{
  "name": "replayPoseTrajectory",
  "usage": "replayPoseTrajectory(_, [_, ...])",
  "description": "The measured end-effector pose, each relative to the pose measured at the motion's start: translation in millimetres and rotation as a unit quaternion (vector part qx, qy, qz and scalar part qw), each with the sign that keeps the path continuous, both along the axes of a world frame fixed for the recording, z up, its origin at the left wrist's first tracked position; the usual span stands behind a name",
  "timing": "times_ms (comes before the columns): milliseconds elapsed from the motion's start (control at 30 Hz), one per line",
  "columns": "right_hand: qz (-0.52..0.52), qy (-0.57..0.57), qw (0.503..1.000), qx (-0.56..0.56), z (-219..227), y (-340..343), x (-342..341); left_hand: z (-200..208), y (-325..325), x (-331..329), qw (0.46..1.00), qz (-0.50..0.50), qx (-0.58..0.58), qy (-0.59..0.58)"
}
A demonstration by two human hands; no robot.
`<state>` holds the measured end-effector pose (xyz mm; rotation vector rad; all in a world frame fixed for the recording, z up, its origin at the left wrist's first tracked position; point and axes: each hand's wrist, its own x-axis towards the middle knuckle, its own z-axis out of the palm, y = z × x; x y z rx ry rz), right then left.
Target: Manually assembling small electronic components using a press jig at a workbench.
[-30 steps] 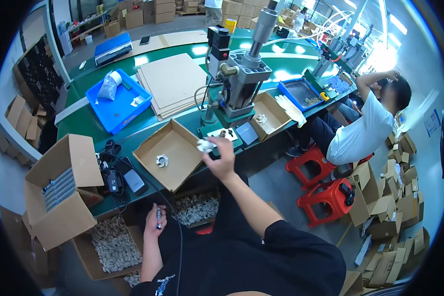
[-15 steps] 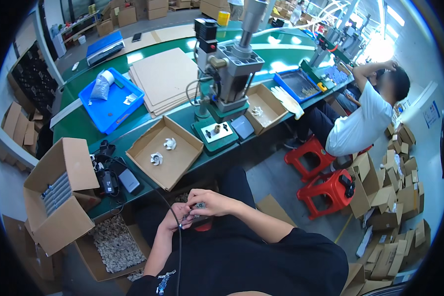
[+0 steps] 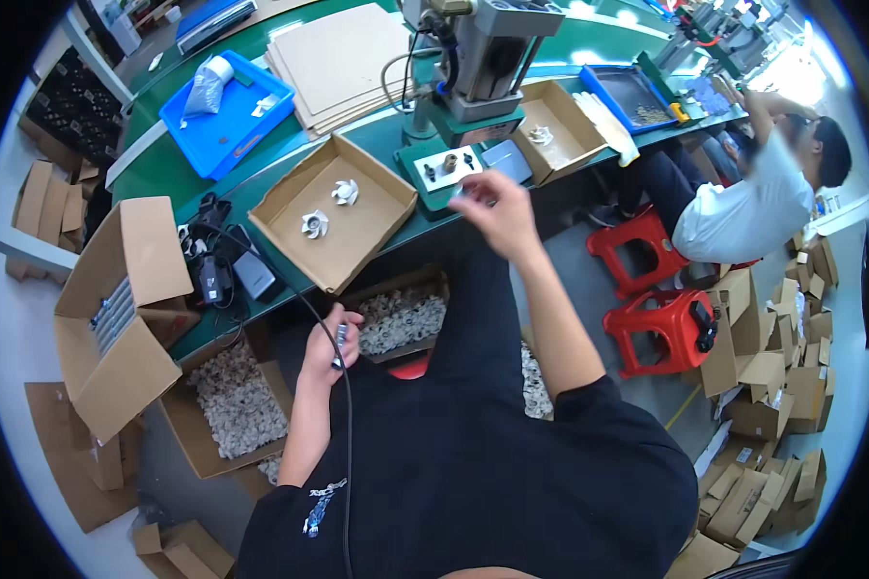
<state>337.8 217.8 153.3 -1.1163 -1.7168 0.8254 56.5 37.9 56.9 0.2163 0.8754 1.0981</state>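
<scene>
My right hand (image 3: 504, 217) reaches forward to the front of the bench press (image 3: 483, 58). Its fingers are pinched on something small, mostly hidden, just short of the light metal fixture plate (image 3: 436, 174) with its brass-coloured post. Low over my lap, my left hand (image 3: 326, 349) is closed around a small silver cylindrical piece (image 3: 339, 347); a black cable runs past it. Two white finned impellers, one (image 3: 345, 192) behind the other (image 3: 314, 225), lie in a shallow cardboard tray (image 3: 377, 230) left of the press.
Boxes of small pale parts (image 3: 237, 405) stand below the bench, one (image 3: 401, 318) in front of my lap. A cardboard tray (image 3: 574, 145) and blue trays (image 3: 188, 145) sit on the green bench. Red stools (image 3: 652, 333) and a seated person (image 3: 743, 222) are at right.
My hands were together over my lap and have parted. The right has moved forward to the press; the left has shifted slightly up and left. The view has tilted downward.
</scene>
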Motion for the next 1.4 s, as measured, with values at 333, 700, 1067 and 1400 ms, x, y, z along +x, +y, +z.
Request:
replayPoseTrajectory(333, [-0.054,-0.126,0.991,-0.003,16.1,46.9,-16.9,-56.0,-44.8,-95.1,0.907,0.328,-0.15,-0.217])
replayPoseTrajectory(700, [-0.022,-0.175,0.981,-0.082,26.5,73.5,-3.6,-90.5,-32.3,-120.0,0.967,0.175,-0.184,0.009])
replayPoseTrajectory(1067, [-0.108,-0.416,0.871,-0.237,-8.3,198.4,121.1,-86.8,-12.8,-109.7,0.967,0.144,-0.187,0.095])
replayPoseTrajectory(1400, [-0.161,-0.415,0.895,0.022,-5.6,175.0,127.8,-94.0,-21.9,-110.7,0.969,0.198,-0.125,0.075])
